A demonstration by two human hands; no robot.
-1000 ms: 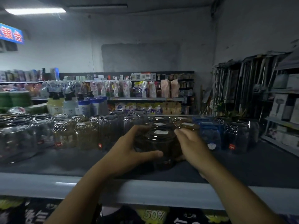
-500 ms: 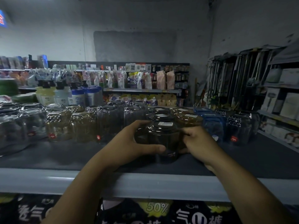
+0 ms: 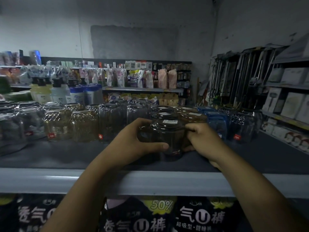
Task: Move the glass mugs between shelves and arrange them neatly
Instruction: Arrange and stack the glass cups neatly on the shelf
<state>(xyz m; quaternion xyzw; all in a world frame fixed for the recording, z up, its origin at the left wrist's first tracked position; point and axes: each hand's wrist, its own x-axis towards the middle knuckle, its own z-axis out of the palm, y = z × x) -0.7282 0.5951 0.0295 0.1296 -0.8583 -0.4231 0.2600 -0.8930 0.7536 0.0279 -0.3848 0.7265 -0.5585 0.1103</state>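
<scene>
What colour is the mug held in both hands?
The mug is dark smoky brown glass; head view.

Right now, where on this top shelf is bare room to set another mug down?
Two bare patches on the shelf: the front strip left of the left hand, in front of the glass mugs; and right of the right hand, in front of the blue mugs. Behind the held mug, rows stand packed.

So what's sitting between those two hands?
A dark glass mug, base up; the left hand and right hand grip it from either side, in the head view.
</scene>
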